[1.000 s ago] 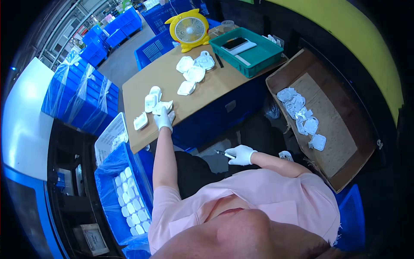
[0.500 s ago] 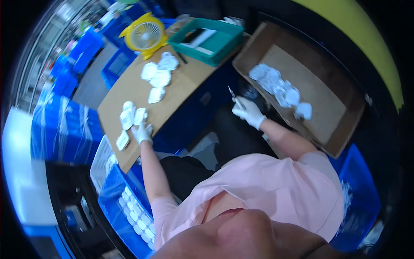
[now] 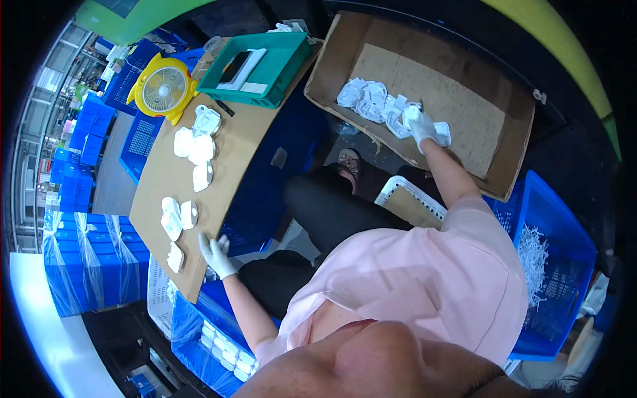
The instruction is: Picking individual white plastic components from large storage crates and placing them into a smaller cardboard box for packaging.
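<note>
My left hand, in a white glove, is by the table's near edge with its fingers apart and nothing in it. Nearest to it on the brown tabletop are a small white plastic part and a squarish white plastic part. Further up the table lies another group of white plastic parts. My right hand, also gloved, reaches into the large cardboard box. Its fingers are closed on a white plastic part, beside a pile of similar parts. The small pointed tool is not visible.
A yellow fan and a green tray stand at the table's far end, with a black marker near them. Low at left, a blue-lined bin holds rows of white parts. A blue crate with white scraps stands at right.
My right hand has moved right into the cardboard box; the pointed tool it held no longer shows. My left hand has come away from the white parts on the table. The view has shifted.
</note>
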The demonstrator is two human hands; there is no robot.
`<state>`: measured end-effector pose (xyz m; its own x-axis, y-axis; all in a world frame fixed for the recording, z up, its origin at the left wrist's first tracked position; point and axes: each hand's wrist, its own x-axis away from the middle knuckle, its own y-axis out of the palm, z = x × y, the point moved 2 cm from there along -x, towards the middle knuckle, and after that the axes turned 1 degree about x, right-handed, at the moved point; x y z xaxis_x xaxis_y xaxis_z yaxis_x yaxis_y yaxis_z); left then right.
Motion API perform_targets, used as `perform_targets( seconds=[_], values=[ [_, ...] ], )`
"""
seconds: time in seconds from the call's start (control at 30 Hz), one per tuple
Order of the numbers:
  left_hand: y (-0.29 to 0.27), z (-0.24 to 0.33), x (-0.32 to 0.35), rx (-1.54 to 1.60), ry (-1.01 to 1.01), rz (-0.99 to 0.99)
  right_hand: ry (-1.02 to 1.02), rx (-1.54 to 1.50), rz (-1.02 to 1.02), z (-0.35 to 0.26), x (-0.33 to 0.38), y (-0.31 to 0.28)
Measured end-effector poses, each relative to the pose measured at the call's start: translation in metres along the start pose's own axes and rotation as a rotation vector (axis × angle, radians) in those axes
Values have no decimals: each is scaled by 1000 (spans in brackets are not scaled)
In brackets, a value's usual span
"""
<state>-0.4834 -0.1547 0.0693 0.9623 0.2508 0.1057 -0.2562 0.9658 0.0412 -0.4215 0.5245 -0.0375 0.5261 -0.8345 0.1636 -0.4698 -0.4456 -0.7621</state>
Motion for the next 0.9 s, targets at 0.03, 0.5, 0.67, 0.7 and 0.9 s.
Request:
perform_targets(
  seconds=[0.03, 0.5, 0.67, 0.7, 0.9],
  values=[
    [-9, -7, -3, -531, 466, 7, -42, -62, 8, 18, -6, 6],
    [30, -18, 16, -1139, 555, 263, -111, -45, -37, -11, -79, 48],
    [40, -19, 9, -1089, 517, 279, -52, -3, 53, 11, -126, 83],
    [36, -20, 10, -1128, 576, 330, -52, 55, 98, 5, -123, 91],
    [41, -18, 10, -1143, 557, 403, 64, 346, -37, -28, -99, 63]
  ],
)
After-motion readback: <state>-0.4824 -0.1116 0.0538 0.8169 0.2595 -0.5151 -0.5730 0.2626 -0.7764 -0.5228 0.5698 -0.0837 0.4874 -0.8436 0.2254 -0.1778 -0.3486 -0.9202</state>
